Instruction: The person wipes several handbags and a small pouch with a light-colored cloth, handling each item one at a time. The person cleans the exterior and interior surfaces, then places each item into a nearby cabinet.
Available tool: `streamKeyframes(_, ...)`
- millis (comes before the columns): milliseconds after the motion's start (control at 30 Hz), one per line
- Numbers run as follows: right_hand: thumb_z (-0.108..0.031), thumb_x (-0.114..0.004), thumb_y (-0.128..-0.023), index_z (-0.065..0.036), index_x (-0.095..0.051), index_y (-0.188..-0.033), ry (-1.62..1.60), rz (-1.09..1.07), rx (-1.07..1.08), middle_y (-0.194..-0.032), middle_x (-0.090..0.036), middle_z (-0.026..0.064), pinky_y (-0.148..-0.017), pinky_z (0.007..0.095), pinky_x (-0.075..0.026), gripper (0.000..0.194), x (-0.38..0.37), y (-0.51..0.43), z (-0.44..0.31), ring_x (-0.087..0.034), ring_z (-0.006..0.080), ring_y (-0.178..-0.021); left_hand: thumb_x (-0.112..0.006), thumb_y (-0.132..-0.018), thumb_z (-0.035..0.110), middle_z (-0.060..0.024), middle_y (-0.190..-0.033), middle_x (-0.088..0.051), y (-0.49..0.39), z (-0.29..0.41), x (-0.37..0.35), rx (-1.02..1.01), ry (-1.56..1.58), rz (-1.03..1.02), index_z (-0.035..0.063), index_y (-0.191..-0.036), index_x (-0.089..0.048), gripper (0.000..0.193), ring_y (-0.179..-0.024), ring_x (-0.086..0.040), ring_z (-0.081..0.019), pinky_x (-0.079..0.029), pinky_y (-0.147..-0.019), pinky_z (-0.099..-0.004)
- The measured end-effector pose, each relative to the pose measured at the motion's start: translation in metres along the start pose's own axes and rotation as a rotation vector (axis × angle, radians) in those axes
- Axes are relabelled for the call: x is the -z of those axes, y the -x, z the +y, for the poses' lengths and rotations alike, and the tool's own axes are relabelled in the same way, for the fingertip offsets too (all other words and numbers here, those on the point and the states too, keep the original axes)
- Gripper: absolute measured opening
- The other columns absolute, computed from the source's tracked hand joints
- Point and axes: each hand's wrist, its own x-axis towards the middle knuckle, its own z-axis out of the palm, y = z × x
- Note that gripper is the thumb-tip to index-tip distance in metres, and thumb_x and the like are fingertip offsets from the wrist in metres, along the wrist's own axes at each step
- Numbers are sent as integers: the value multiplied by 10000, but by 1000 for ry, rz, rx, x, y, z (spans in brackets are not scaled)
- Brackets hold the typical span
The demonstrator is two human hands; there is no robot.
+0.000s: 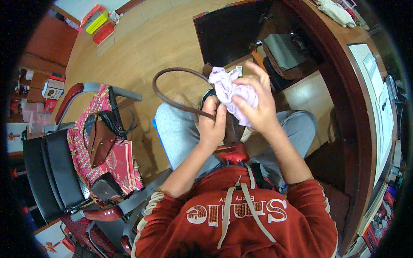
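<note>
My left hand (213, 124) grips a brown handle strap (167, 72), which loops out to the left above my knee. In my right hand (258, 100) is a crumpled pale lilac cloth (238, 100), held between thumb and fingers just right of the left hand. The cloth lies against the strap's far end. Brown material (230, 132), perhaps part of a bag, hangs below the hands between my knees; the hands and cloth hide much of it.
To the left, an armchair (51, 167) bears a woven pink mat, a brown leather bag (101, 142) and red booklets (122, 164). A wooden desk (358, 106) curves along the right. Below it stands a grey-green bag (284, 51). Boxes (96, 21) sit on the floor at the upper left.
</note>
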Motion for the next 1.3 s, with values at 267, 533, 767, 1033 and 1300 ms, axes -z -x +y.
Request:
streamKeyframes(267, -254, -648, -897, -76, -579, -935, -854, -209, -562, -840, -605, 37, -736, 237, -468, 195, 57, 1, 20, -572, 95, -801, -529, -995, 105, -58, -799, -521, -1, 11, 13, 6, -136, 42, 15, -982, -550, 92, -731, -494, -156, -441, -680, -313)
streamKeyframes(533, -258, -712, -856, -25, -527, -1224, 58, 45, -173, -1156, -600, 187, -901, 399, -472, 473, 3, 0, -11, -591, 325, -1050, -532, -959, 80, -100, -851, -528, 9, 12, 0, -158, -167, -13, -9, -1017, -540, 107, -779, -524, -188, -451, -737, -324)
streamKeyframes(767, -83, -734, -727, -101, -592, -1234, 186, -122, 216, -1314, -516, 191, -1018, 487, -430, 527, -26, 53, -24, -517, 411, -1183, -548, -872, 2, -72, -955, -570, 14, 11, 9, -84, -44, -12, 10, -1081, -534, 210, -914, -546, -174, -453, -843, -319)
streamKeyframes(1033, 38, -623, -757, -38, -608, -1136, 0, -133, -74, -1111, -592, 170, -955, 426, -458, 387, -24, -22, 26, -564, 378, -1080, -514, -977, 100, -158, -884, -554, 12, 30, 0, -212, -211, -136, -16, -1056, -551, 146, -781, -561, -269, -479, -740, -357)
streamKeyframes(1300, -98, -705, -721, -118, -674, -1057, 150, -237, 302, -1113, -617, 120, -882, 419, -478, 337, -17, 44, -28, -581, 338, -1030, -494, -994, 93, -20, -893, -565, -3, 2, 11, -8, 94, 20, 14, -1043, -544, 106, -836, -505, -110, -444, -763, -284)
